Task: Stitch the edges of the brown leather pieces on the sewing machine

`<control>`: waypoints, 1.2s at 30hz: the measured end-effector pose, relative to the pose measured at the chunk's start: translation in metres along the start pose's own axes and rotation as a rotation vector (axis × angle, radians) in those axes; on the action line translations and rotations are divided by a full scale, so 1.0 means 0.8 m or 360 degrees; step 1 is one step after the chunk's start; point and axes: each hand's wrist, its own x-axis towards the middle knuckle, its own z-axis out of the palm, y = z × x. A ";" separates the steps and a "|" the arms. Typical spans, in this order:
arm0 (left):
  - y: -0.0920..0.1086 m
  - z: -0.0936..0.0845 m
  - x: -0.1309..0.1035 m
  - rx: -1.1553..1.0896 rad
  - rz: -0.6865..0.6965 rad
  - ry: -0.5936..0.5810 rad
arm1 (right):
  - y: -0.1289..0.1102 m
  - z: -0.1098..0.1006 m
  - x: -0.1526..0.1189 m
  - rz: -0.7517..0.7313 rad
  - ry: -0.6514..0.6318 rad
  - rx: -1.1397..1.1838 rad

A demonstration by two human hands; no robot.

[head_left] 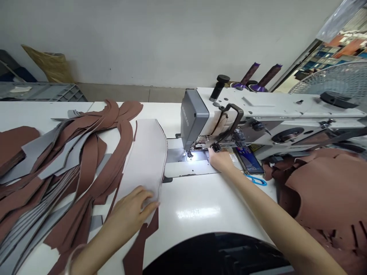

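My left hand (pixel 137 204) rests on the lower end of a pale panel (pixel 145 154), its fingers slightly bent and the thumb apart. The panel lies left of the sewing machine (pixel 195 118), with brown material showing along its edges and a brown strip (pixel 137 248) below it. My right hand (pixel 221 161) reaches in beside the lit needle area (pixel 190 154) of the machine. Its fingertips are partly hidden by the machine's parts, so whether they hold anything cannot be seen. No fabric shows under the presser foot.
Brown and grey curved strips (pixel 86 152) lie heaped on the left of the white table (pixel 197 225). A phone (pixel 249 159) and a blue-handled tool (pixel 256 180) lie right of my right hand. Brown pieces (pixel 323 187) pile up at far right. Thread cones (pixel 265 78) stand behind the machine.
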 end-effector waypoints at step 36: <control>-0.018 0.025 0.037 -0.1482 -0.0419 -0.0249 | -0.058 -0.016 -0.174 -0.0684 0.0658 0.0685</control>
